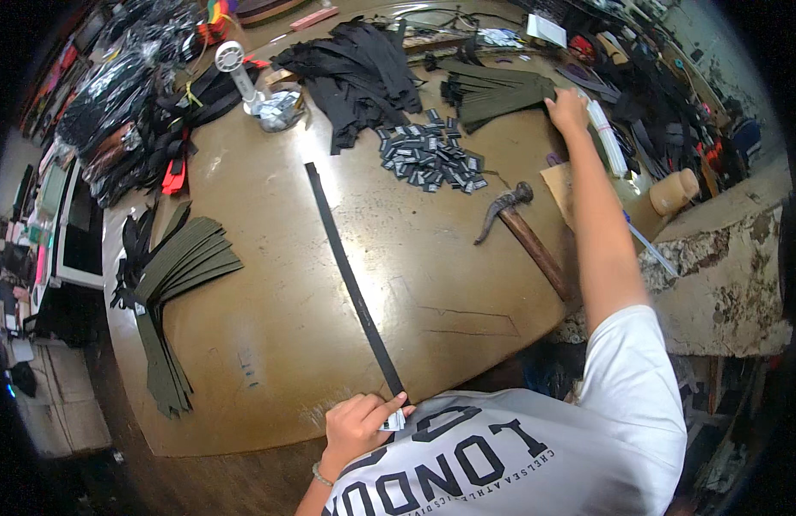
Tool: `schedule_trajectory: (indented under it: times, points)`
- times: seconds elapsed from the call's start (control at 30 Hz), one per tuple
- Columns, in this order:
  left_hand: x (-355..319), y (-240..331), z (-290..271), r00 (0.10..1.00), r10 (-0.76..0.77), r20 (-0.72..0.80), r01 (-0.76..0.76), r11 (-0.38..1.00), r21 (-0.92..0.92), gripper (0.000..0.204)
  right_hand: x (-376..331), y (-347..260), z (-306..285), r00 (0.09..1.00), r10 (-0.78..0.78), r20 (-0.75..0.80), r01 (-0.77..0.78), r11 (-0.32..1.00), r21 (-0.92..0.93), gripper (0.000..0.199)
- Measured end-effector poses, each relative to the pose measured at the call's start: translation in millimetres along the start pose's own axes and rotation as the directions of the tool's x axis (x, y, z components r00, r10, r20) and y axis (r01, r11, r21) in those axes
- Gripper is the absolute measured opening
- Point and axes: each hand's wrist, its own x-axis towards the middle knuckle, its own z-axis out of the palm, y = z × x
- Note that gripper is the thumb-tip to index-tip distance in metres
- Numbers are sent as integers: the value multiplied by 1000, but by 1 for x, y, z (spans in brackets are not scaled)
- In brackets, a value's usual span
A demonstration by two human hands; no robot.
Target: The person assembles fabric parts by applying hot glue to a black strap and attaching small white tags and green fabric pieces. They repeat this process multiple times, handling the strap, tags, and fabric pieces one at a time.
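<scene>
My left hand [356,425] is at the table's near edge, its fingers closed on small white labels [393,420]. A long flat black strap [350,279] runs from the middle of the table to that hand, and its near end lies against the fingers. My right arm stretches to the far right, where my right hand [570,112] has its fingers at the end of a fanned stack of olive green straps [501,93]. Whether it grips one of them is hard to see. A heap of small dark labels [428,155] lies left of that stack.
A hammer [531,241] lies at right on the brown table [269,344]. More olive straps [187,258] are fanned out at left. Black straps [355,77], a small white fan [236,73] and plastic-wrapped bundles [114,112] sit toward the back.
</scene>
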Motion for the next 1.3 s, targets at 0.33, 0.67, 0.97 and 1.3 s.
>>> schedule_trajectory:
  times: [0.33,0.67,0.97,1.3]
  points:
    - [-4,-3,-6,998,50,38,-49,999,-22,33,13,24,-4,949,-316,21,316,945,-84,32]
    - [-5,-2,-5,998,53,-31,-53,998,-17,28,18,8,-31,936,-348,58,352,929,-111,35]
    - [-12,-7,1,1000,30,-4,-30,999,-22,28,-118,-103,-233,758,-593,-271,444,164,881,24]
    - [-10,-8,3,998,49,-28,-50,998,-37,28,-341,-185,-156,740,-648,180,66,336,939,25]
